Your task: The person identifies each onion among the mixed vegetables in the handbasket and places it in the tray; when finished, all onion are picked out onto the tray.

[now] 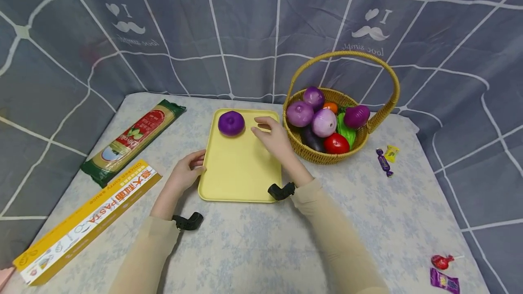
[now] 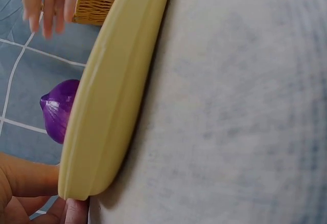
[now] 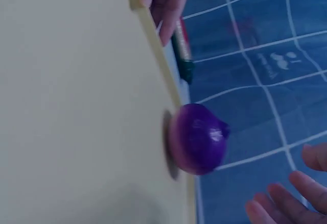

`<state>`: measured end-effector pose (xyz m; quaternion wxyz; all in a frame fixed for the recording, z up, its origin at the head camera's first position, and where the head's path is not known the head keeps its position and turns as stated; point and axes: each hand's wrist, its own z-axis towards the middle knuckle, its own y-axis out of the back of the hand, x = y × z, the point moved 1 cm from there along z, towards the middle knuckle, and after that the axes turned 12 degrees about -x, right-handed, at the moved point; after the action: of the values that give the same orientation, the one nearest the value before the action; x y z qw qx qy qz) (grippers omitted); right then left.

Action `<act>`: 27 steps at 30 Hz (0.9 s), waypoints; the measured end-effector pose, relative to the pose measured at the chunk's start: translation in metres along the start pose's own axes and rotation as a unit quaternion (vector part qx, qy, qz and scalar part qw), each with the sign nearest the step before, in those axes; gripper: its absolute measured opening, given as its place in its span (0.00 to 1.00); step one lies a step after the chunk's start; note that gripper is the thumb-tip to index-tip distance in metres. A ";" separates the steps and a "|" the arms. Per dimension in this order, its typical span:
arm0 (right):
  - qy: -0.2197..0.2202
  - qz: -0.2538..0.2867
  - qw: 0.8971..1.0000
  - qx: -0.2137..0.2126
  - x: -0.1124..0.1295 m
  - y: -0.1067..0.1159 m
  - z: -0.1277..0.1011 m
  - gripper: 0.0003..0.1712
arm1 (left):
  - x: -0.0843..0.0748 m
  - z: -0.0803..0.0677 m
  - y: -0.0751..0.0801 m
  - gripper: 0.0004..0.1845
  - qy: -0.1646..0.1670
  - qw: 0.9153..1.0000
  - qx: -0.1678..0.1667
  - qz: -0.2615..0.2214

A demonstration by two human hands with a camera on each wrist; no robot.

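Note:
A yellow rectangular tray (image 1: 241,171) lies on the table with a dark purple onion (image 1: 231,124) near its far left corner. At the tray's left edge my left hand (image 1: 188,171) pinches the rim, thumb on top and fingers around the outer side. My right hand (image 1: 274,137) hovers over the tray's right side, apart from the onion, its fingers relaxed and holding nothing. In the right wrist view the right hand's spread fingers (image 3: 286,203) show beyond the onion (image 3: 198,139). A wicker basket (image 1: 318,155) stands just right of the tray.
The basket holds several purple onions, a tomato (image 1: 337,143) and an eggplant (image 1: 312,140). To the left lie a pasta bag (image 1: 132,142) and a long pasta box (image 1: 87,223). Wrapped candies (image 1: 384,162) and a red lollipop (image 1: 441,262) lie on the right. A grey curtain (image 1: 245,35) hangs behind.

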<state>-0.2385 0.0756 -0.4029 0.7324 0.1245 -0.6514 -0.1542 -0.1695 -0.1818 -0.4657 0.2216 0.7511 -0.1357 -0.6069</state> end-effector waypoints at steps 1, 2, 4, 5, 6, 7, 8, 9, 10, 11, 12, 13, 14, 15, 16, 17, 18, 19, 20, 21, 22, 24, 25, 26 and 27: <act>0.010 0.006 1.000 -0.006 0.001 0.007 -0.003 0.21 | 0.000 0.000 0.000 0.30 0.000 1.000 0.000 -0.001; 0.019 0.010 1.000 -0.013 0.003 0.014 -0.006 0.19 | 0.001 0.000 0.000 0.30 0.000 1.000 0.000 -0.002; 0.039 0.017 0.999 -0.026 0.004 0.027 -0.011 0.17 | 0.001 -0.001 0.000 0.30 -0.002 1.000 -0.001 -0.003; 0.048 0.018 0.998 -0.031 0.004 0.034 -0.013 0.17 | 0.002 -0.001 0.000 0.30 -0.002 1.000 -0.002 -0.003; 0.055 0.018 0.998 -0.036 0.004 0.041 -0.015 0.16 | 0.002 -0.001 0.000 0.30 -0.003 1.000 -0.002 -0.001; 0.059 0.016 0.997 -0.043 0.004 0.048 -0.017 0.16 | 0.002 -0.001 0.000 0.30 -0.001 1.000 -0.002 -0.001; 0.061 0.015 0.997 -0.049 0.003 0.056 -0.019 0.16 | 0.002 -0.002 0.000 0.30 -0.002 1.000 -0.003 0.000; 0.062 0.013 0.996 -0.055 0.003 0.064 -0.021 0.16 | 0.002 -0.002 0.000 0.30 -0.002 1.000 -0.003 0.001; 0.062 0.009 0.996 -0.063 0.002 0.072 -0.022 0.16 | 0.002 -0.002 0.000 0.30 -0.002 1.000 -0.002 0.001; 0.059 0.006 0.996 -0.070 0.001 0.080 -0.024 0.16 | 0.002 -0.002 0.000 0.30 -0.003 1.000 -0.001 0.002; 0.056 0.002 0.995 -0.081 -0.001 0.088 -0.025 0.16 | 0.002 -0.002 -0.001 0.30 -0.003 1.000 0.001 0.002; 0.053 0.002 0.994 -0.092 -0.003 0.095 -0.025 0.16 | 0.002 -0.002 -0.001 0.30 -0.003 1.000 0.002 0.002; 0.049 0.005 0.994 -0.101 -0.004 0.102 -0.026 0.16 | 0.002 -0.002 0.000 0.30 -0.002 1.000 0.003 0.002; 0.046 0.008 0.993 -0.111 -0.006 0.109 -0.026 0.16 | 0.002 -0.001 0.000 0.30 0.000 1.000 0.003 0.002; 0.044 0.010 0.991 -0.123 -0.009 0.115 -0.025 0.16 | 0.002 -0.001 0.000 0.30 0.000 1.000 0.003 0.004; 0.040 0.015 0.990 -0.134 -0.011 0.120 -0.025 0.16 | 0.002 -0.001 0.001 0.30 0.002 1.000 0.002 0.004; 0.038 0.021 0.988 -0.145 -0.013 0.126 -0.024 0.16 | 0.002 -0.001 0.002 0.30 0.004 1.000 0.001 0.005; 0.036 0.026 0.987 -0.155 -0.015 0.131 -0.024 0.16 | 0.002 -0.001 0.002 0.30 0.005 1.000 0.000 0.006; 0.034 0.025 0.985 -0.165 -0.017 0.135 -0.024 0.16 | 0.002 -0.001 0.002 0.30 0.006 1.000 -0.001 0.006; 0.031 0.022 0.984 -0.175 -0.020 0.140 -0.024 0.16 | 0.002 -0.001 0.002 0.30 0.005 1.000 -0.001 0.007; 0.028 0.019 0.982 -0.184 -0.022 0.144 -0.024 0.16 | 0.002 0.000 0.002 0.30 0.004 1.000 -0.001 0.008; 0.020 0.009 0.980 -0.200 -0.025 0.152 -0.025 0.16 | 0.002 0.000 0.002 0.30 0.001 1.000 -0.001 0.008; 0.016 0.003 0.978 -0.207 -0.027 0.155 -0.025 0.17 | 0.001 0.000 0.001 0.30 0.000 1.000 -0.001 0.008; 0.010 -0.004 0.977 -0.212 -0.029 0.159 -0.025 0.17 | 0.001 0.001 0.000 0.30 -0.001 1.000 -0.001 0.008; 0.005 -0.006 0.976 -0.217 -0.030 0.161 -0.024 0.17 | 0.001 0.001 0.000 0.30 0.000 1.000 -0.001 0.006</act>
<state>-0.2071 0.2355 -0.3715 0.7442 -0.0328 -0.5981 -0.2956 -0.1701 -0.1819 -0.4665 0.2259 0.7500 -0.1396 -0.6058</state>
